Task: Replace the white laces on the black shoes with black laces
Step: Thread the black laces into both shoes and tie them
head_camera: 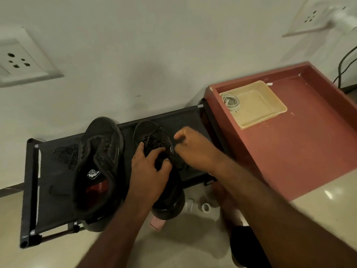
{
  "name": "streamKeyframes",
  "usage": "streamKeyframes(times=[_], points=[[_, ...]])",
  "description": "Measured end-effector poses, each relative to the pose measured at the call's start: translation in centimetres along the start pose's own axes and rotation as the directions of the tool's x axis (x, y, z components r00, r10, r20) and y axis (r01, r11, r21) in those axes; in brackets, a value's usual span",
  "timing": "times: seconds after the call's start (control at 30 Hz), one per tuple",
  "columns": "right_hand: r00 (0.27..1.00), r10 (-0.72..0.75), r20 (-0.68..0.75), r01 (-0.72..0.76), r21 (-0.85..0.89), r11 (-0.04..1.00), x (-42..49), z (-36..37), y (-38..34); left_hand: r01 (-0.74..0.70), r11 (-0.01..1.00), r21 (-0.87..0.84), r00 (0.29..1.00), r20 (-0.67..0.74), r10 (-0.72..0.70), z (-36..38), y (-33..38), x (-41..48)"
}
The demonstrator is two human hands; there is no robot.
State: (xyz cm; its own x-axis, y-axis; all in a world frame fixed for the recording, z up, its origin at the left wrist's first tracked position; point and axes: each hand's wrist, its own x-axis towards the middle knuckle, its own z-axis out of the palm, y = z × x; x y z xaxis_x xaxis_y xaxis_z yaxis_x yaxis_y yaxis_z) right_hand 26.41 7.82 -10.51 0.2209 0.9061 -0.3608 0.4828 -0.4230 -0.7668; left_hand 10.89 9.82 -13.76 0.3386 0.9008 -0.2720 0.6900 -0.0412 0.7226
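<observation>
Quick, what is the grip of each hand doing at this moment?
Left hand: grip closed on the laced shoe.
Right hand: grip closed, seemingly pinching its black lace.

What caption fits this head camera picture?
Left hand holds a black shoe on a rack; right hand pinches its lace.

The left forearm enters from 6 o'clock, and the left hand (149,169) curls its fingers over a black shoe (168,198). The right forearm enters from 4 o'clock. The right hand (195,149) has its thumb and forefinger pinched together.
</observation>
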Motion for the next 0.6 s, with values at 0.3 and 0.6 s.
streamKeyframes(times=[0.3, 0.6], points=[[0.984, -0.138, 0.109, 0.164, -0.289, 0.943, 1.4, 0.4, 1.1, -0.002, 0.999, 0.035, 1.0, -0.007, 0.002, 0.1, 0.1, 0.3], [0.996, 0.09, 0.016, -0.067, 0.798, 0.599, 0.1, -0.7, -2.2, -0.024, 0.999, -0.024, 1.0, -0.016, 0.024, 0.2, -0.2, 0.3]])
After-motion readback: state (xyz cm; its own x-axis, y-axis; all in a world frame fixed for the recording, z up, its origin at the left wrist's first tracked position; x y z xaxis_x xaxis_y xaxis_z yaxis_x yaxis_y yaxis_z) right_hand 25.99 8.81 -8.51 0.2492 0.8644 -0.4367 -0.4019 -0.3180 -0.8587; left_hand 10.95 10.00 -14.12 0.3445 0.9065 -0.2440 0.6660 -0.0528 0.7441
